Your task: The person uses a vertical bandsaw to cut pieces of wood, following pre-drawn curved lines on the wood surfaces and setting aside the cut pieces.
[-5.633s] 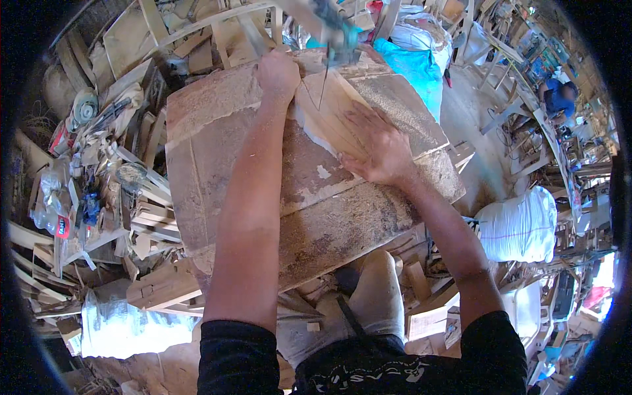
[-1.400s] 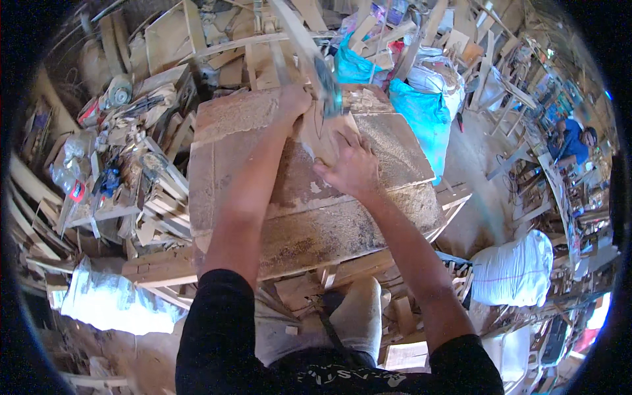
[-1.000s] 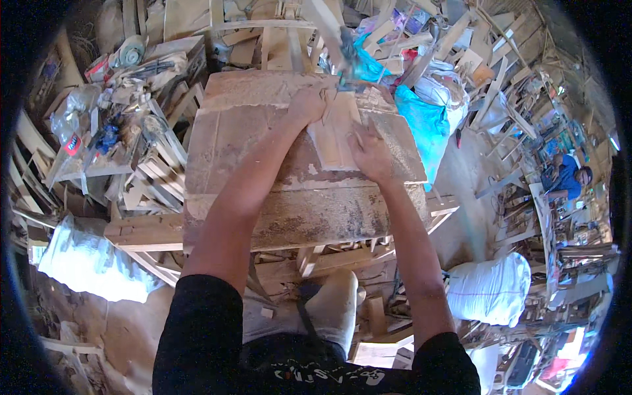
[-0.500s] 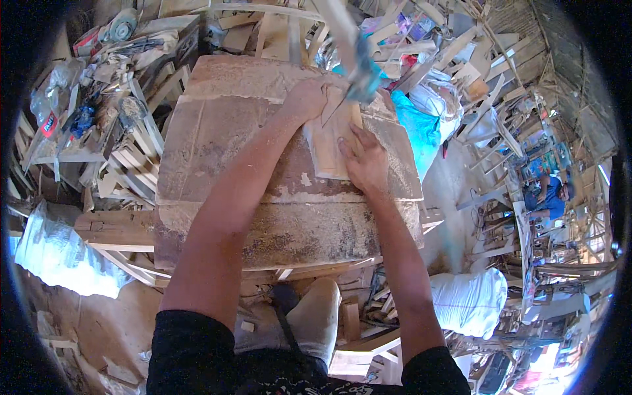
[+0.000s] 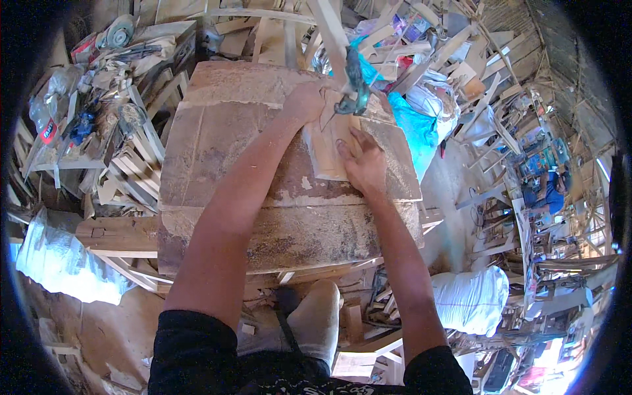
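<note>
A pale wooden board lies flat on a worn, sawdust-covered work table. At its upper left edge my left hand is closed on it, with the fingertips mostly hidden. On the right edge my right hand grips the same board, thumb on top and fingers bent. Between the hands, a thin saw blade meets the board near its far part. Above it hangs a wooden saw arm, its end wrapped in dark and teal material.
Wood offcuts and a clear plastic bottle lie to the left. A turquoise bag stands beside the table's right edge. White sacks rest lower right. Farther right, a person in blue is among timber.
The saw arm's wrapped end, blurred before, now shows more sharply and sits a little lower. My right fingers are bent more. My left hand has hardly moved on the board.
</note>
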